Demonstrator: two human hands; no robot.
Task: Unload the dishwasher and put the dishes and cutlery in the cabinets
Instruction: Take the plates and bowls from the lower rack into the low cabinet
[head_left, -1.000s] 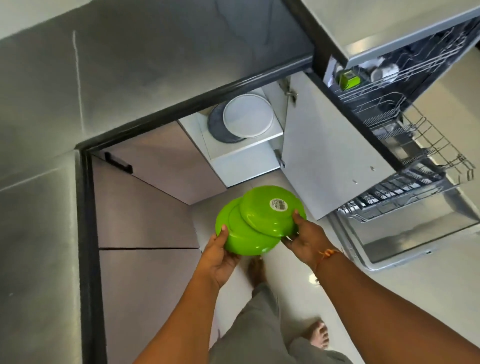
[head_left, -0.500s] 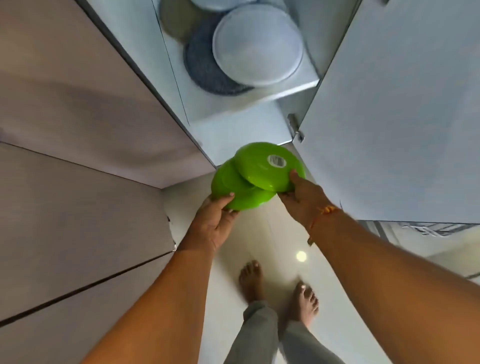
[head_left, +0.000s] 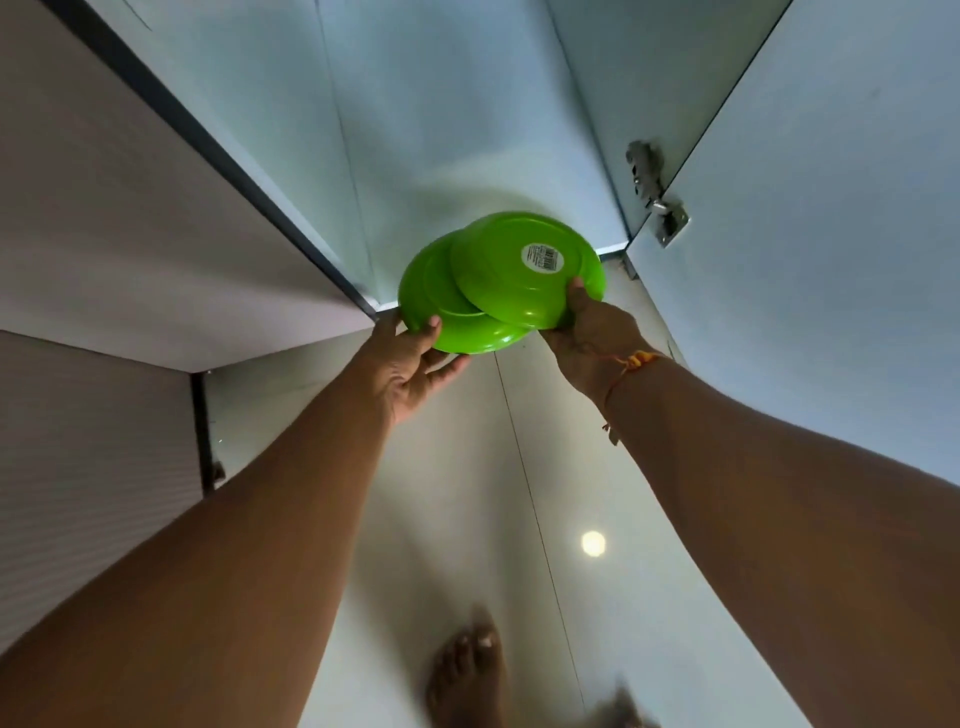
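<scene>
Two bright green plates, both upside down and overlapping, hover at the front edge of the open lower cabinet (head_left: 441, 130). My left hand (head_left: 410, 358) grips the rim of the lower green plate (head_left: 441, 312), thumb on top and fingers beneath. My right hand (head_left: 592, 327) holds the rim of the upper green plate (head_left: 498, 270), which carries a round white barcode sticker. The upper plate lies partly across the lower one. The dishwasher is out of view.
The cabinet's white door (head_left: 831, 260) stands open on the right, with a metal hinge (head_left: 657, 197) at its inner edge. Grey cabinet fronts (head_left: 104, 234) fill the left side. Pale glossy floor (head_left: 467, 493) and my bare foot (head_left: 467, 675) lie below.
The view has dropped closer to the cabinet floor; the shelf with the stacked grey plates has left the frame. Both hands have carried the green plates forward toward the cabinet opening.
</scene>
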